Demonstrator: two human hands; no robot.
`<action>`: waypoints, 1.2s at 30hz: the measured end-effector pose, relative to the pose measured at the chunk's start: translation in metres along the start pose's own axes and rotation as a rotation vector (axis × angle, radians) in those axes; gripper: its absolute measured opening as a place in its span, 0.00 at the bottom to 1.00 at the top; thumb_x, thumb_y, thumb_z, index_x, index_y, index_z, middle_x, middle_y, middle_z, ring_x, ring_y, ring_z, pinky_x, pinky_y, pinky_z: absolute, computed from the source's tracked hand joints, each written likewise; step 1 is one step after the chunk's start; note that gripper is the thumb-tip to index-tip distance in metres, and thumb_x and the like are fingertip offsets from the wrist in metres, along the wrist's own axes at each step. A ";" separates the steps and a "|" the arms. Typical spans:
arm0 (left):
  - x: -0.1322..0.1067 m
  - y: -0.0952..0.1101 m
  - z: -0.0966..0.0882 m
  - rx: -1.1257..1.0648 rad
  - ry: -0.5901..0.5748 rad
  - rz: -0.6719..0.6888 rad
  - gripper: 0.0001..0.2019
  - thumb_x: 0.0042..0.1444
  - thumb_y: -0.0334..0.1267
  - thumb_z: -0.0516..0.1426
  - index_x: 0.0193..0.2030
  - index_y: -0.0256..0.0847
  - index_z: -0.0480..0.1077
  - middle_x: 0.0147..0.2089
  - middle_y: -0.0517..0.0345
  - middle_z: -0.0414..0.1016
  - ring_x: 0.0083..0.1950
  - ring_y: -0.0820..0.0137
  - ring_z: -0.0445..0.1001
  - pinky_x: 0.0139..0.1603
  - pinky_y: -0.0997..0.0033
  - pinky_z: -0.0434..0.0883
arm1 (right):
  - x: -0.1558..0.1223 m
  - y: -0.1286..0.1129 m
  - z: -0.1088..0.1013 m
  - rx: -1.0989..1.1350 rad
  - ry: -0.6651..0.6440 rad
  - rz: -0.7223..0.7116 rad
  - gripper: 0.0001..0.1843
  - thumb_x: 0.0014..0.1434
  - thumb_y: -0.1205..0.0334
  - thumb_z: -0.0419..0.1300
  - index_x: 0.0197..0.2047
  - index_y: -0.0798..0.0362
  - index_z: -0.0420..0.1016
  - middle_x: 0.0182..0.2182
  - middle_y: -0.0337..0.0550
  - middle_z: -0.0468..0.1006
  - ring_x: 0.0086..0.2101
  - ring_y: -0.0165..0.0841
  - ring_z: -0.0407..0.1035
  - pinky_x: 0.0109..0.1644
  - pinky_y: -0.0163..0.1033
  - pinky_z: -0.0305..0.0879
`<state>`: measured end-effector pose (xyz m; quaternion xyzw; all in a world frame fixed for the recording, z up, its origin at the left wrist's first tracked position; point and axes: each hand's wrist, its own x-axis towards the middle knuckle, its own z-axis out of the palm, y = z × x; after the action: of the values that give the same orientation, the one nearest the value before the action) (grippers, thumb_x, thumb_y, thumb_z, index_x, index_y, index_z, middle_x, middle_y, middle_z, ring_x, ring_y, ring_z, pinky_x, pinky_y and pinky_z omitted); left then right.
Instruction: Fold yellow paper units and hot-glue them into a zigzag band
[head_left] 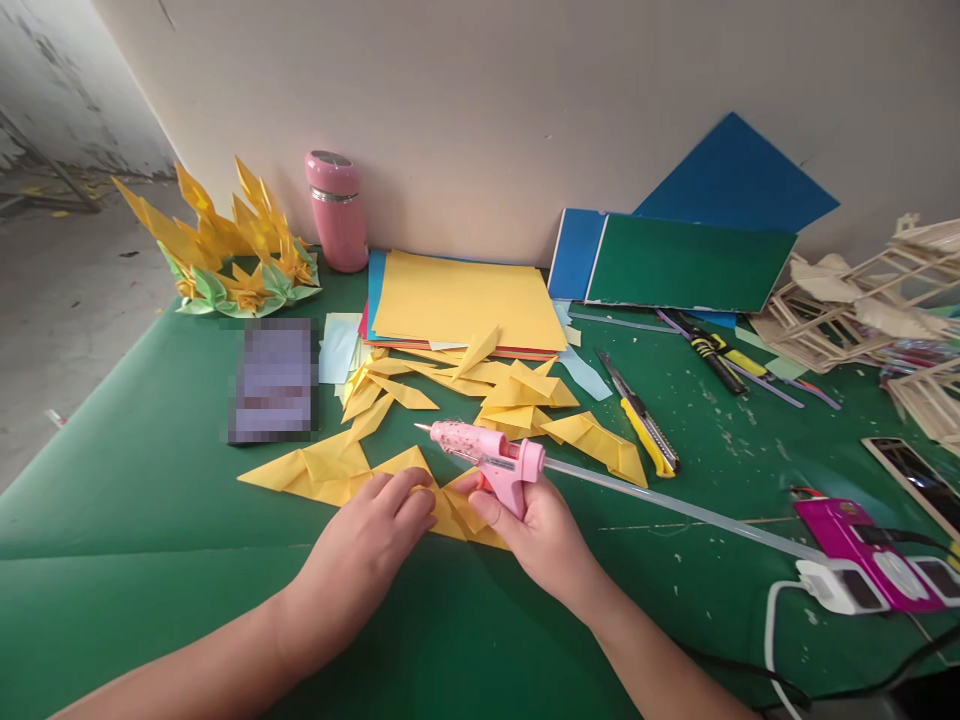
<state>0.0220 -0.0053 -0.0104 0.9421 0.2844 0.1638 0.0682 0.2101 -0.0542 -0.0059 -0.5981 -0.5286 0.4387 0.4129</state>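
Note:
In my right hand (551, 540) is a pink hot glue gun (487, 450), its nozzle pointing left and a long clear glue stick (675, 505) running out of its back. My left hand (382, 525) has its fingers curled down on a row of joined, folded yellow paper pieces (307, 472) lying on the table; the fingertips are partly hidden. The right end of that row passes under the glue gun and my right hand. Just beyond lies a pile of loose folded yellow pieces (517, 395).
Behind the pile is a stack of coloured paper (465, 300). A finished-looking paper crown (232, 250), a pink flask (337, 215) and a blurred dark rectangle (276, 380) stand or lie left. Rightward are a yellow utility knife (645, 430), a magenta power strip (862, 545), cables and wooden stick models (832, 310).

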 end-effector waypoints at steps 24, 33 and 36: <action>0.000 0.006 -0.005 -0.084 0.056 -0.092 0.07 0.64 0.29 0.43 0.37 0.42 0.58 0.38 0.56 0.66 0.34 0.68 0.68 0.33 0.68 0.69 | -0.009 0.000 -0.059 -0.065 -0.245 0.144 0.24 0.52 0.36 0.59 0.27 0.51 0.72 0.25 0.41 0.73 0.25 0.32 0.66 0.27 0.34 0.65; -0.001 0.005 -0.001 -0.121 0.077 -0.103 0.06 0.61 0.28 0.45 0.36 0.43 0.57 0.37 0.57 0.65 0.33 0.69 0.69 0.33 0.69 0.70 | -0.008 -0.002 -0.056 -0.126 -0.284 0.098 0.18 0.56 0.44 0.59 0.28 0.50 0.73 0.21 0.37 0.71 0.24 0.33 0.67 0.27 0.35 0.65; 0.000 0.005 -0.002 -0.123 0.069 -0.109 0.06 0.60 0.28 0.45 0.36 0.43 0.57 0.37 0.57 0.65 0.33 0.69 0.69 0.33 0.68 0.70 | -0.009 -0.005 -0.055 -0.145 -0.313 0.096 0.17 0.56 0.43 0.58 0.32 0.49 0.75 0.23 0.37 0.73 0.26 0.34 0.69 0.31 0.36 0.67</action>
<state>0.0239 -0.0098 -0.0077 0.9132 0.3268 0.2091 0.1249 0.2613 -0.0638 0.0148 -0.5751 -0.5874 0.5066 0.2599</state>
